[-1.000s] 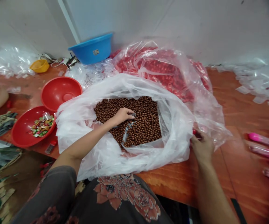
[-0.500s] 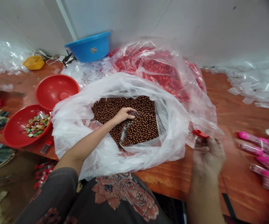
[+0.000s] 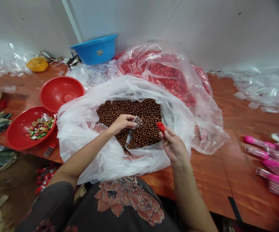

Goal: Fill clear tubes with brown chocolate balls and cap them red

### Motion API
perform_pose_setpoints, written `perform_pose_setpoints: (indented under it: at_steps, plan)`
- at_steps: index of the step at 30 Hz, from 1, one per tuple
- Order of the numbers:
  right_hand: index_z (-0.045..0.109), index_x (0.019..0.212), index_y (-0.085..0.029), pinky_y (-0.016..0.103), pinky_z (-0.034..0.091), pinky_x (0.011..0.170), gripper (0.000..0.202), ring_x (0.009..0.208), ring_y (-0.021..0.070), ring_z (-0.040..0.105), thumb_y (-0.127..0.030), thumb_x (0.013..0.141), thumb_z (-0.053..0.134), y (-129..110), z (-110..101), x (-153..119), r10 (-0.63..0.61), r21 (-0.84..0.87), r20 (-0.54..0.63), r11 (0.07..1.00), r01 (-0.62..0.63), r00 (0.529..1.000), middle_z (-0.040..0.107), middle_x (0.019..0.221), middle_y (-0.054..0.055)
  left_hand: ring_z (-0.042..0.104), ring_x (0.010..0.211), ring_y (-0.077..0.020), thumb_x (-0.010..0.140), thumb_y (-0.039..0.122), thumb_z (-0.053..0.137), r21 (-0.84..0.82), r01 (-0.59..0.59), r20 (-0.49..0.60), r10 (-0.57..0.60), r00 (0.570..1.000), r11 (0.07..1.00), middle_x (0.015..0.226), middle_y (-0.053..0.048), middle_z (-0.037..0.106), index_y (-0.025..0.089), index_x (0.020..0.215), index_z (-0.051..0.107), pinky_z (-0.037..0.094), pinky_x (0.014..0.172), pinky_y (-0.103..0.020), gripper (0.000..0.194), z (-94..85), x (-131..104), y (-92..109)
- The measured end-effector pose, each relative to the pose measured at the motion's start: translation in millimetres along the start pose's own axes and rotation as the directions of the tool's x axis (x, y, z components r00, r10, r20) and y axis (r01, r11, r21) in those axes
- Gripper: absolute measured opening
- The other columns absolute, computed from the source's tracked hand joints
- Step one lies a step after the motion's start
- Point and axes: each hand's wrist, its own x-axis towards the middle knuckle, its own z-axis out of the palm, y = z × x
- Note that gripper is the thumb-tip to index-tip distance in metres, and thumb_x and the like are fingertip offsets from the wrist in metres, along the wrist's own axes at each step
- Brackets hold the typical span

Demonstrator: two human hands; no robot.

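Note:
Brown chocolate balls (image 3: 146,132) fill a large white plastic bag (image 3: 86,154) whose mouth is spread wide. Above them, my left hand (image 3: 122,123) is closed on a small clear plastic container (image 3: 137,121); what it holds inside is hard to make out. A red plastic cap (image 3: 161,127) is pinched in the fingertips of my right hand (image 3: 174,145), over the bag's right side. A short gap separates the cap from the container.
Left of the bag sit two red bowls (image 3: 62,84), one with wrapped sweets (image 3: 41,128). Behind are a blue basin (image 3: 96,50) and a clear bag of red pieces (image 3: 160,72). Pink-capped tubes (image 3: 272,154) and clear plastic pieces (image 3: 270,90) lie to the right.
My right hand has moved left with the red cap, from the table beside the bag to above it. My left hand has come up slightly, lifting the clear container off the chocolate balls.

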Motion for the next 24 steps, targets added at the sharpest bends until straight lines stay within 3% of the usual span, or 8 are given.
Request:
perform_pose_setpoints:
  at_steps: [3, 6, 10, 13, 15, 18, 21, 24]
  plan:
    - [0.075, 0.095, -0.023, 0.015, 0.057, 0.067, 0.04, 0.072, 0.0063, 0.064, -0.022, 0.057, 0.087, 6.3, 21.6, 1.0, 0.065, 0.005, 0.043, 0.998, -0.065, 0.997, 0.072, 0.104, 0.0, 0.062, 0.074, -0.0119, 0.06, 0.018, 0.079, 0.01, 0.013, 0.011, -0.013, 1.0, 1.0, 0.093, -0.008, 0.072, 0.011, 0.098, 0.074, 0.051, 0.067, -0.024, 0.039, 1.1, -21.3, 5.2]
    - [0.074, 0.1, -0.025, 0.016, 0.054, 0.061, 0.044, 0.067, 0.0053, 0.059, -0.026, 0.058, 0.086, 13.1, 38.5, 0.7, 0.052, -0.068, 0.09, 0.997, -0.046, 0.995, 0.072, 0.098, -0.001, 0.063, 0.074, -0.0115, 0.063, 0.02, 0.079, -0.005, -0.001, 0.022, 0.001, 1.0, 1.0, 0.096, -0.008, 0.072, 0.012, 0.104, 0.073, 0.051, 0.067, -0.023, 0.042, 3.1, -36.1, 3.6]
    - [0.07, 0.113, -0.026, 0.023, 0.052, 0.061, 0.044, 0.067, 0.0081, 0.057, -0.04, 0.072, 0.077, 21.6, 49.6, -2.9, -0.089, -0.299, 0.149, 0.945, 0.131, 0.985, 0.071, 0.096, 0.0, 0.065, 0.079, -0.0136, 0.063, 0.021, 0.08, 0.014, -0.089, 0.0, 0.089, 0.996, 0.996, 0.098, -0.008, 0.073, 0.012, 0.109, 0.072, 0.051, 0.074, -0.026, 0.048, 10.5, -49.2, -6.2]
    - [0.069, 0.115, -0.025, 0.03, 0.053, 0.074, 0.037, 0.081, 0.0138, 0.062, -0.045, 0.085, 0.064, 22.9, 50.0, -8.2, -0.211, -0.532, 0.26, 0.783, 0.322, 0.942, 0.07, 0.101, 0.003, 0.067, 0.087, -0.017, 0.064, 0.023, 0.08, 0.093, -0.187, -0.055, 0.193, 0.98, 0.978, 0.103, -0.008, 0.073, 0.013, 0.109, 0.073, 0.05, 0.086, -0.031, 0.046, 16.3, -56.9, -14.0]
    - [0.071, 0.112, -0.024, 0.034, 0.051, 0.084, 0.031, 0.093, 0.0169, 0.062, -0.043, 0.091, 0.056, 21.5, 48.2, -11.9, -0.297, -0.642, 0.386, 0.594, 0.485, 0.874, 0.068, 0.103, 0.004, 0.067, 0.095, -0.0196, 0.067, 0.024, 0.079, 0.149, -0.243, -0.062, 0.254, 0.965, 0.959, 0.107, -0.009, 0.073, 0.014, 0.109, 0.073, 0.047, 0.095, -0.035, 0.044, 18.2, -61.1, -17.7]
    - [0.067, 0.118, -0.023, 0.034, 0.05, 0.087, 0.032, 0.094, 0.0172, 0.061, -0.037, 0.097, 0.047, 18.9, 44.2, -15.9, -0.366, -0.682, 0.567, 0.293, 0.67, 0.738, 0.065, 0.1, 0.006, 0.066, 0.102, -0.0218, 0.069, 0.026, 0.078, 0.233, -0.306, -0.061, 0.328, 0.943, 0.923, 0.11, -0.009, 0.073, 0.016, 0.11, 0.074, 0.045, 0.099, -0.035, 0.042, 17.8, -65.7, -20.9]
    - [0.057, 0.133, -0.022, 0.033, 0.051, 0.084, 0.038, 0.092, 0.0171, 0.06, -0.03, 0.098, 0.046, 17.4, 39.9, -17.1, -0.368, -0.638, 0.702, 0.054, 0.768, 0.609, 0.063, 0.102, 0.009, 0.066, 0.098, -0.0209, 0.07, 0.025, 0.078, 0.312, -0.338, -0.057, 0.372, 0.926, 0.888, 0.106, -0.007, 0.073, 0.017, 0.108, 0.075, 0.047, 0.094, -0.032, 0.039, 16.4, -69.4, -21.4]
    - [0.049, 0.141, -0.022, 0.033, 0.052, 0.083, 0.044, 0.093, 0.0181, 0.059, -0.024, 0.097, 0.047, 16.9, 36.2, -17.5, -0.372, -0.563, 0.789, -0.116, 0.819, 0.49, 0.062, 0.103, 0.009, 0.066, 0.091, -0.0184, 0.07, 0.024, 0.077, 0.349, -0.348, -0.037, 0.384, 0.923, 0.87, 0.099, -0.005, 0.073, 0.017, 0.107, 0.075, 0.048, 0.088, -0.03, 0.037, 16.9, -73.4, -20.1]
